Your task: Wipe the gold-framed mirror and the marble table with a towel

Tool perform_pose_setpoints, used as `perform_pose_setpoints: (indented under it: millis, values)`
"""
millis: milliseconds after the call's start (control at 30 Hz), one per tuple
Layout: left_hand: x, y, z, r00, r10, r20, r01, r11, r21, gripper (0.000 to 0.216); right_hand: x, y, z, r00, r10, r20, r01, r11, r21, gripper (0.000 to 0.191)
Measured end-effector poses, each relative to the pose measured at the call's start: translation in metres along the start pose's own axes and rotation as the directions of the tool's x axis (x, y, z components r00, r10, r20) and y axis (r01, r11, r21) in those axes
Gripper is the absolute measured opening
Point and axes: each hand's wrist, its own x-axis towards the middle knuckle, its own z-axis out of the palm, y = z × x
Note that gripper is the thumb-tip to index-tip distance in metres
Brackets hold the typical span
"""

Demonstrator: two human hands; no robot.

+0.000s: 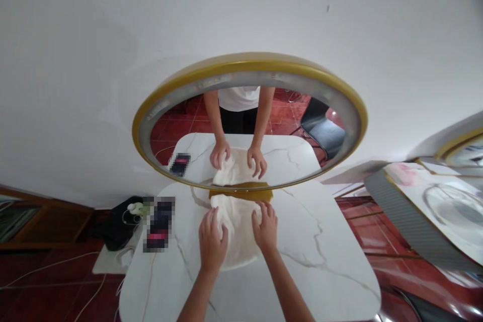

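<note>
A soft white cloth [239, 241] lies on the marble-patterned table, rumpled along its far and left parts and smoother near me, with a rounded near edge. At its left side my left hand [213, 241] has curled fingers, and a fold of the cloth runs between them and the thumb. My right hand [267, 229] rests on the cloth's right edge, thumb apart and fingers bent and slightly spread. Both hands appear again in the round mirror [249, 131], along with the cloth. Beneath the palms the cloth is hidden.
The mirror's gold base [245, 194] stands right behind the cloth. A blurred-out dark device [159, 226] lies on the left of the white table [324, 271]. On the floor to the left are a black bag [116, 221] and cables. Another white-topped table [433, 216] stands at right.
</note>
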Motion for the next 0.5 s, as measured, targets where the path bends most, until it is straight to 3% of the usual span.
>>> perform_pose_setpoints:
  millis: [100,200,333,500]
  values:
    - [-0.003,0.033,0.019,0.999,-0.029,-0.023,0.031,0.994,0.108,0.057,-0.005,0.035,-0.003,1.0,-0.007,-0.01,0.005,0.983,-0.184,0.047]
    - [-0.001,0.041,0.042,0.995,-0.061,-0.074,0.071,0.986,0.148,0.065,-0.008,0.052,0.002,0.997,-0.077,0.03,0.082,0.939,-0.335,0.051]
    - [0.008,0.022,0.05,1.0,0.0,-0.026,0.005,0.984,0.177,0.064,-0.007,0.052,0.012,0.986,-0.134,0.104,0.165,0.901,-0.402,0.056]
    - [0.031,-0.018,0.03,0.981,0.147,0.129,-0.176,0.954,0.243,0.066,-0.006,0.048,0.019,0.989,-0.092,0.118,0.136,0.881,-0.453,0.056]
